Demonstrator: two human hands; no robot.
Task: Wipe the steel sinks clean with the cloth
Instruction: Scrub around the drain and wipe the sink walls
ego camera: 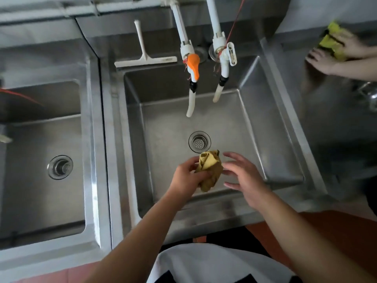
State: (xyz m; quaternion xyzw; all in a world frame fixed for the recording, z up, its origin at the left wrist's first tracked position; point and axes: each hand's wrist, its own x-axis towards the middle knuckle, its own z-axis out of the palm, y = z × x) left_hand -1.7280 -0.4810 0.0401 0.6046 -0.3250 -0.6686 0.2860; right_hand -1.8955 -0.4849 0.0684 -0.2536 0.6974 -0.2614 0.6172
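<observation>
Over the middle steel sink (255, 127), at lower centre of the frame, a person holds a crumpled mustard-yellow cloth (209, 170) above the basin floor, just below the round drain strainer (199, 141). The left hand (186, 178) grips the bunched cloth, fingers and thumb curled around its left side. The right hand (242, 174) sits just beside the cloth on its right, fingers spread and relaxed, their tips at the fabric's edge; whether they touch it cannot be told. Two white taps hang over the basin from the upper centre, one with an orange handle (193, 66), the other with a white handle (231, 54). A white squeegee (144, 58) lies on the ledge behind the basin, left of the taps. A second sink (40, 139) with its own drain (60, 167) fills the left of the frame. At upper right, another person's hands (336, 56) press a yellow cloth (332, 41) against the steel surface beside the middle sink.
</observation>
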